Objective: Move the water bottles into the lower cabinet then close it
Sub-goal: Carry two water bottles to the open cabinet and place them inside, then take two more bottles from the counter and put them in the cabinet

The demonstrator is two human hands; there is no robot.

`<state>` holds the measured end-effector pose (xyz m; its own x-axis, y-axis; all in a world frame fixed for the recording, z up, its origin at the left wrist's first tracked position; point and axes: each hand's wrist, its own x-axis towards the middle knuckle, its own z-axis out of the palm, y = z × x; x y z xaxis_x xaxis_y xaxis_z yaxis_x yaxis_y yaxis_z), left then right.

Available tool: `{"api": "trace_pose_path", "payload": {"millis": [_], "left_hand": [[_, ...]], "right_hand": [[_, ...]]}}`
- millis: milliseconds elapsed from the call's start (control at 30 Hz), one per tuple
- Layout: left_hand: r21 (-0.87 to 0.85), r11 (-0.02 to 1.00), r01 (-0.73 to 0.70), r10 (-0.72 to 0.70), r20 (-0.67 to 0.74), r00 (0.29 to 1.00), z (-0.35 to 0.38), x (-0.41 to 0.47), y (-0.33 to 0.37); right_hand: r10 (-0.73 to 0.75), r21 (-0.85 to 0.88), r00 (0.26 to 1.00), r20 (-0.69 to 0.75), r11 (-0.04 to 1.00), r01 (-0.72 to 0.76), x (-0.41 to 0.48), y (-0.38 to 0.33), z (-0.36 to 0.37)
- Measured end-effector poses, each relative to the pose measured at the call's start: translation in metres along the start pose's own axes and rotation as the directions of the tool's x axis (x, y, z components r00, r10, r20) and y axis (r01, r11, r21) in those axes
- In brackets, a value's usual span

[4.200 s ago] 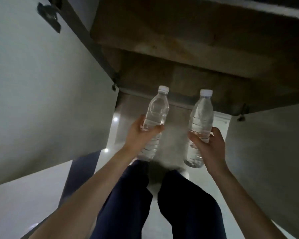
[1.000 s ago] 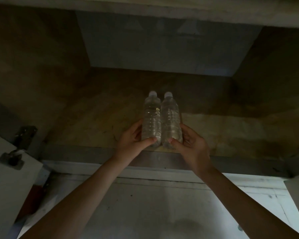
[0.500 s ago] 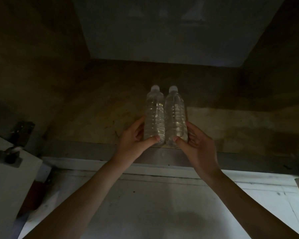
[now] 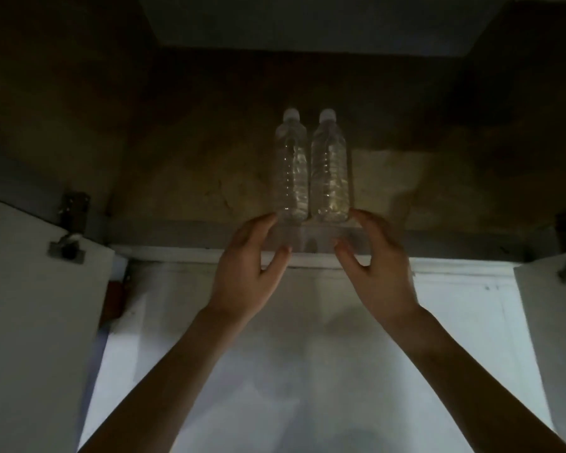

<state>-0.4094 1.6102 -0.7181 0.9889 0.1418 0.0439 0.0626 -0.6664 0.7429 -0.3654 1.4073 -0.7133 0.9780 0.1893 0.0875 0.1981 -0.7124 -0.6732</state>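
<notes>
1. Nearest you, the pale floor [image 4: 291, 371] runs under both your forearms. The open left door [image 4: 30, 322] and right door [image 4: 556, 322] stand at either edge.
2. A metal hinge [image 4: 67, 246] sits at the left door's top corner.
3. Your left hand [image 4: 249, 273] and right hand [image 4: 376, 266] hover over the front sill, fingers loosely spread, holding nothing.
4. Just past your fingertips, the left water bottle [image 4: 291, 168] and right water bottle [image 4: 330, 168] stand upright and capped. They touch side by side on the base of the lower cabinet [image 4: 193, 178], near its front edge.
5. Farthest back, the grey back panel [image 4: 307, 24] lies in shadow.
</notes>
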Motion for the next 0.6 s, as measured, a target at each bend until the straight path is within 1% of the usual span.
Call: {"api": "trace_pose_path", "payload": {"millis": [33, 100, 167, 267, 367, 467, 600], "left_hand": [[0.112, 0.993, -0.041, 0.039, 0.022, 0.999, -0.014, -0.012, 0.014], [0.282, 0.954, -0.103, 0.079, 0.095, 0.992, -0.045, -0.037, 0.048], [0.376, 0.918, -0.124, 0.062, 0.174, 0.983, -0.08, -0.058, 0.09], [0.363, 0.923, -0.126, 0.036, 0.246, 0.969, -0.144, -0.085, 0.168], [0.317, 0.928, -0.193, 0.098, 0.292, 0.951, -0.214, -0.106, 0.267], [0.286, 0.936, -0.207, 0.117, 0.303, 0.946, -0.293, -0.122, 0.373], [0.302, 0.924, -0.236, 0.135, 0.32, 0.938, -0.391, -0.134, 0.5]], "right_hand": [[0.017, -0.051, 1.0, 0.01, 0.999, -0.017, -0.009, -0.011, -0.014], [0.025, -0.142, 0.999, 0.02, 0.99, -0.022, -0.029, -0.039, -0.046], [0.009, -0.211, 0.999, 0.038, 0.978, -0.001, -0.045, -0.073, -0.087], [0.017, -0.238, 0.997, 0.074, 0.971, 0.001, -0.067, -0.141, -0.164], [0.036, -0.26, 0.992, 0.121, 0.965, -0.003, -0.09, -0.222, -0.253], [0.061, -0.246, 0.983, 0.171, 0.969, -0.017, -0.11, -0.306, -0.351], [0.046, -0.272, 0.99, 0.132, 0.962, -0.008, -0.121, -0.4, -0.48]]}}
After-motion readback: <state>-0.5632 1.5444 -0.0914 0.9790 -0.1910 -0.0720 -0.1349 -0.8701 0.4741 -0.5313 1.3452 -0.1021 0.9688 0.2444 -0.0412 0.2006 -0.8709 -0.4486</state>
